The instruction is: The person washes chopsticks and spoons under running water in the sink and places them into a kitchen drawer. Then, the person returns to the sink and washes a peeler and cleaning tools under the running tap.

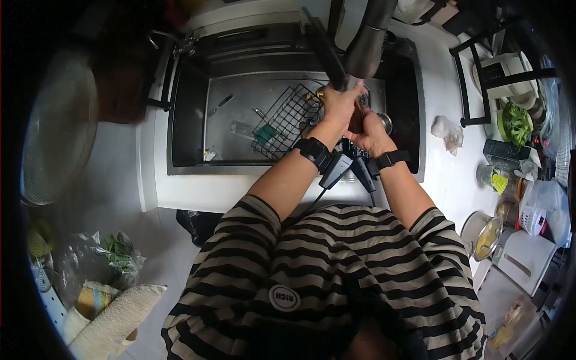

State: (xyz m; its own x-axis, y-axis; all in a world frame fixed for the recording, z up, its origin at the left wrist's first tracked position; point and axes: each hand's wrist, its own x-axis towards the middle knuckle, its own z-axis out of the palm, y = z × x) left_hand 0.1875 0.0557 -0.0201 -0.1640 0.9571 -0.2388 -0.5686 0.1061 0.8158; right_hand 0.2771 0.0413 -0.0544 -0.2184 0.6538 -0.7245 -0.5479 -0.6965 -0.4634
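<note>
My left hand (339,109) is closed round what looks like a knife (324,49), its long dark blade pointing up and away over the sink's far edge. My right hand (374,133) is closed at the brown lower part, which looks like the handle. Just above my fingers hangs the faucet (365,51), with a pale stream that looks like water at its mouth. Below and beside my hands are a black wire rack (288,120) and a round metal thing (386,123), partly hidden by my right hand. My fingers hide part of the grip.
The steel sink (240,163) also holds a small knife (222,104) and a green scrubber (264,134). On the right counter lie a crumpled white bag (447,134), leafy greens (515,123) and a pot (480,235). A black rack frame (474,90) stands at the back right.
</note>
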